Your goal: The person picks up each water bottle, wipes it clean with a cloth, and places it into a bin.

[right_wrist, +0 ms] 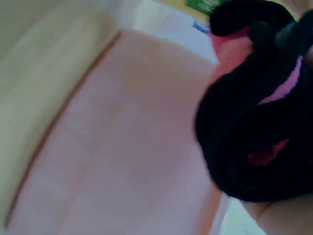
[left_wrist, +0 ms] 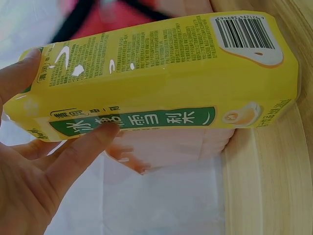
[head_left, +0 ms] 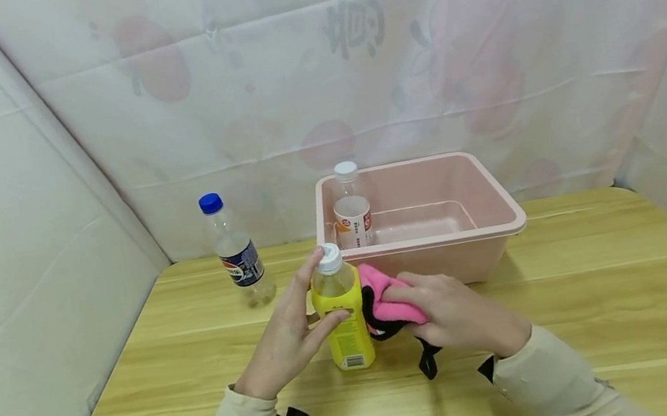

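On the wood-grain table (head_left: 207, 402), a pink plastic basin (head_left: 479, 258) stands behind the yellow-labelled pear-drink bottle (head_left: 346, 340), which the left hand (head_left: 286, 335) grips nearly upright; beside it the right hand (head_left: 454, 309) pinches a pink, black-edged cloth (head_left: 397, 310).

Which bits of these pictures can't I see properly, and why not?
Head view: the bottom of the red-and-white bottle, hidden behind the front of the pink tub.
Head view: the smallest words on the blue-capped bottle, too tiny to read.
Left wrist view: the pink-and-black cloth, blurred and cut off by the top edge.
Right wrist view: most of the right hand, hidden behind that cloth.
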Demonstrator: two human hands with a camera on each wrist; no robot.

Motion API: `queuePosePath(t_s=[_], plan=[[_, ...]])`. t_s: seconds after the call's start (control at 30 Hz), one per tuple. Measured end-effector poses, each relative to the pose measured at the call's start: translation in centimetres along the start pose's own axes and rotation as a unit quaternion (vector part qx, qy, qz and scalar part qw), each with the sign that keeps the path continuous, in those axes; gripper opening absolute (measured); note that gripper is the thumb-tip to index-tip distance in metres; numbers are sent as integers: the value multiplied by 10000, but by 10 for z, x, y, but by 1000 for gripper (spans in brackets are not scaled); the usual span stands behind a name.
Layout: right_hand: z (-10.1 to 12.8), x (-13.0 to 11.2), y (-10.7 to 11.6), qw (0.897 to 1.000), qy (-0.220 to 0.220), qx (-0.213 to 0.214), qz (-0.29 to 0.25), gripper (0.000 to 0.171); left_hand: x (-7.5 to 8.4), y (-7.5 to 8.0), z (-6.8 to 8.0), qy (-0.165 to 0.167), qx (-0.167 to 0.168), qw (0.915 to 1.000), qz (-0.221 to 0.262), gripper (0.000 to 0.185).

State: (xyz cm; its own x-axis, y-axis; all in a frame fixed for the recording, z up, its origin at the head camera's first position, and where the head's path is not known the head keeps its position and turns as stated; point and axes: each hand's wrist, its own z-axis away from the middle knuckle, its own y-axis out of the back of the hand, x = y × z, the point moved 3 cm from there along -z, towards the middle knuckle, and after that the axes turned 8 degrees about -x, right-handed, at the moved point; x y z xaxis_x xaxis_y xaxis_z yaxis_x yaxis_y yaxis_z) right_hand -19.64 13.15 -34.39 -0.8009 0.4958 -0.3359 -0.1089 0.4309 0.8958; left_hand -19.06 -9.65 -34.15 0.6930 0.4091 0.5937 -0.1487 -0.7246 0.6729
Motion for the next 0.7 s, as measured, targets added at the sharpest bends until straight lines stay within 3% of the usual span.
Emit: queuePosePath(t_s=[0.07,0.17,0.27,0.53,0.7], plan=[[0,2,-9,9980,-309,-537,79,36,0,0,0,-61,17,10000,-61,86],[1,5,-24,9872,-712,-1415,159,36,0,0,0,-136,9,9999,-52,85],[1,6,-34,9775,-898,-1894,228,37,0,0,-1,-150,0,9999,-12,85],[0,7,-33,9789,-760,-1873,313,34,0,1,-1,-102,-11,9999,-94,86],[0,8,-24,9869,-467,-1414,626,36,0,1,-1,-123,-35,9999,-72,85]])
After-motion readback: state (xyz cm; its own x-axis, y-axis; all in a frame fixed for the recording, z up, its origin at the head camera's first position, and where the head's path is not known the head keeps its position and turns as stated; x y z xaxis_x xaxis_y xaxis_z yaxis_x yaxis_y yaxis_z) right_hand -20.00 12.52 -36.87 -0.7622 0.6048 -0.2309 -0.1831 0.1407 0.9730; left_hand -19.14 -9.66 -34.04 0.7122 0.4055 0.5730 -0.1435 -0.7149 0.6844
